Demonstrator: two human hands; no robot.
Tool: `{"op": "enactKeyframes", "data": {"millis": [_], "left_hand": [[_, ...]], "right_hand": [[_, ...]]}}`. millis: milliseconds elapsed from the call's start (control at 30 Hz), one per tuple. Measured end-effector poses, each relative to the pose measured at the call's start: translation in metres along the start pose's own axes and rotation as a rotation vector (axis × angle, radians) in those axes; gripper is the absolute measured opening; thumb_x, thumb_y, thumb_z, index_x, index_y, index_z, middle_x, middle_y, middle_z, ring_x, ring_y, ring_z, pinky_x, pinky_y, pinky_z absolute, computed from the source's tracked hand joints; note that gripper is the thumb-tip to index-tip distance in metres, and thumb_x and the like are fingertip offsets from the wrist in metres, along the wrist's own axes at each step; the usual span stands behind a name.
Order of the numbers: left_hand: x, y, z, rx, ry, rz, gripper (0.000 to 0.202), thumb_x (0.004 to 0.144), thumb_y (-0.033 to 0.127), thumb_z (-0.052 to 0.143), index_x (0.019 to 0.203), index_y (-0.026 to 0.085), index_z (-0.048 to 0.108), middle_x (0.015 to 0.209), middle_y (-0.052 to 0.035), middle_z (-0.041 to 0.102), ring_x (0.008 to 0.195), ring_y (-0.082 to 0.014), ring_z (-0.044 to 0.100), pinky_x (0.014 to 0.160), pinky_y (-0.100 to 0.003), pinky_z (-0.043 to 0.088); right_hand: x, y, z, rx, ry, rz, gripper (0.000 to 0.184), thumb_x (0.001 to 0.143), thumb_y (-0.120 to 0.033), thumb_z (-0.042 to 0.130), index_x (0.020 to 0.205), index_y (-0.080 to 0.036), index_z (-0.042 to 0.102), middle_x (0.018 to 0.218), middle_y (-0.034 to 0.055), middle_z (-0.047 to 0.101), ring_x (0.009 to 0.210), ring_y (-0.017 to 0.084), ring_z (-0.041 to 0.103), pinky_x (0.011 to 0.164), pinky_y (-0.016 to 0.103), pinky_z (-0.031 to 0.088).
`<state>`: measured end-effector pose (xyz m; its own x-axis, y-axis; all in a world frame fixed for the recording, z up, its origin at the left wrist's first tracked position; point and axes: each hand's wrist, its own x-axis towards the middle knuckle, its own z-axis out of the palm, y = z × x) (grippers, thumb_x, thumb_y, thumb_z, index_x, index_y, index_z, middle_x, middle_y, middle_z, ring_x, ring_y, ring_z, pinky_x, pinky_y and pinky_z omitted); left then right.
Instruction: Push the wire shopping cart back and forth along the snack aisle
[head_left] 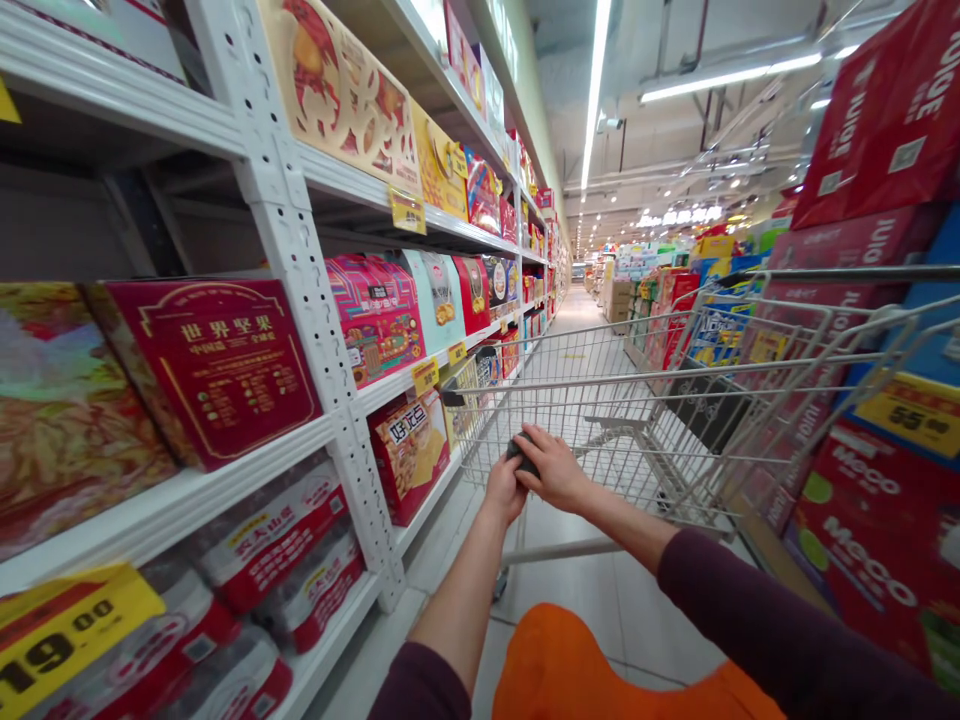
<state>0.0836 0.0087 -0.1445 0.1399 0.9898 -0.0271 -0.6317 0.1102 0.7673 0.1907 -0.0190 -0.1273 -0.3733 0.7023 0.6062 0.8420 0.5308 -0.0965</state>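
In the middle of the view my two hands are close together in front of a metal shopping cart. My right hand is closed, its fingers curled over a small dark grey rounded object. Just below it, my left hand is also closed and presses against the same dark object from the left. The fingers cover most of it, so I cannot tell what it is or whether it is fixed to the cart. Behind and to the right of my hands, the cart's wire basket stands turned across the aisle.
White shelving on the left carries boxed snacks, including a dark red nut box and a pink box. Bottled packs stand low. Red drink cartons are stacked on the right. The tiled aisle runs ahead.
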Motion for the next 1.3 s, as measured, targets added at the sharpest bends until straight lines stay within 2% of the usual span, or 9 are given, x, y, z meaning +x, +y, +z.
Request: {"op": "enactKeyframes", "data": {"millis": [133,333,533,633,700,833,933,1100,1300], "left_hand": [[0.002,0.009,-0.011,0.051,0.057,0.057,0.026,0.058,0.006,0.059,0.082,0.018,0.060,0.075,0.0001,0.067,0.081,-0.0139,0.064,0.077,-0.026,0.049],[-0.002,0.017,-0.039,0.048,0.084,-0.013,0.024,0.055,0.002,0.054,0.074,0.016,0.057,0.068,0.0000,0.064,0.069,-0.0129,0.063,0.066,-0.024,0.050],[-0.002,0.034,-0.066,0.056,-0.021,-0.070,0.035,0.056,0.003,0.052,0.086,0.019,0.059,0.080,-0.0003,0.065,0.074,-0.0122,0.062,0.072,-0.028,0.051],[0.003,0.048,-0.075,0.452,0.054,0.001,0.045,0.061,0.007,0.053,0.103,0.022,0.057,0.091,-0.0031,0.066,0.089,-0.0189,0.063,0.079,-0.037,0.050],[0.009,0.059,-0.077,0.804,0.167,0.132,0.055,0.062,0.007,0.055,0.115,0.021,0.052,0.113,-0.0086,0.062,0.113,-0.0250,0.054,0.093,-0.042,0.044],[0.023,0.078,-0.079,1.465,0.303,0.377,0.076,0.061,0.003,0.055,0.134,0.014,0.035,0.149,-0.0137,0.027,0.140,-0.0248,0.015,0.114,-0.043,0.013],[0.033,0.082,-0.080,1.876,0.350,0.425,0.076,0.067,0.005,0.050,0.139,0.008,0.025,0.151,-0.0163,0.019,0.141,-0.0238,0.011,0.114,-0.044,0.010],[0.042,0.072,-0.078,2.032,0.313,0.389,0.074,0.072,0.010,0.046,0.141,0.005,0.020,0.152,-0.0153,0.014,0.141,-0.0241,0.010,0.114,-0.044,0.013],[0.043,0.050,-0.077,2.041,0.243,0.302,0.075,0.071,0.009,0.046,0.141,0.005,0.019,0.152,-0.0148,0.013,0.141,-0.0240,0.010,0.114,-0.044,0.012]], "right_hand": [[-0.009,-0.013,0.022,-0.116,0.042,-0.135,0.049,0.083,-0.024,0.055,0.131,-0.015,0.047,0.142,0.0155,0.039,0.133,0.031,0.030,0.104,0.055,0.031],[-0.007,-0.015,0.067,0.021,0.072,-0.081,0.053,0.079,-0.025,0.061,0.129,-0.014,0.049,0.135,0.0193,0.046,0.128,0.031,0.039,0.098,0.051,0.042],[0.025,-0.011,0.075,0.014,0.080,-0.252,0.038,0.080,-0.009,0.055,0.116,-0.018,0.060,0.130,0.0141,0.053,0.126,0.026,0.041,0.100,0.046,0.042],[0.050,-0.006,0.069,-0.058,0.053,-0.379,0.032,0.084,-0.009,0.050,0.114,-0.016,0.061,0.126,0.0134,0.056,0.125,0.024,0.043,0.098,0.042,0.045],[0.071,-0.003,0.062,-0.095,0.074,-0.436,0.032,0.088,-0.010,0.046,0.115,-0.017,0.060,0.129,0.0128,0.053,0.128,0.025,0.040,0.099,0.043,0.044],[0.117,-0.003,0.048,-0.155,0.073,-0.524,0.032,0.091,-0.010,0.040,0.116,-0.017,0.059,0.132,0.0095,0.052,0.132,0.026,0.034,0.104,0.051,0.037],[0.140,-0.001,0.047,-0.190,0.001,-0.541,0.033,0.092,-0.010,0.037,0.117,-0.016,0.059,0.135,0.0083,0.049,0.134,0.026,0.031,0.107,0.052,0.033],[0.141,0.017,0.067,-0.144,-0.078,-0.508,0.037,0.092,-0.010,0.033,0.123,-0.009,0.054,0.135,0.0118,0.049,0.134,0.026,0.030,0.110,0.051,0.029],[0.095,0.050,0.108,-0.059,-0.138,-0.492,0.040,0.090,-0.008,0.032,0.126,-0.005,0.049,0.130,0.0135,0.054,0.132,0.024,0.035,0.110,0.046,0.030]]}}
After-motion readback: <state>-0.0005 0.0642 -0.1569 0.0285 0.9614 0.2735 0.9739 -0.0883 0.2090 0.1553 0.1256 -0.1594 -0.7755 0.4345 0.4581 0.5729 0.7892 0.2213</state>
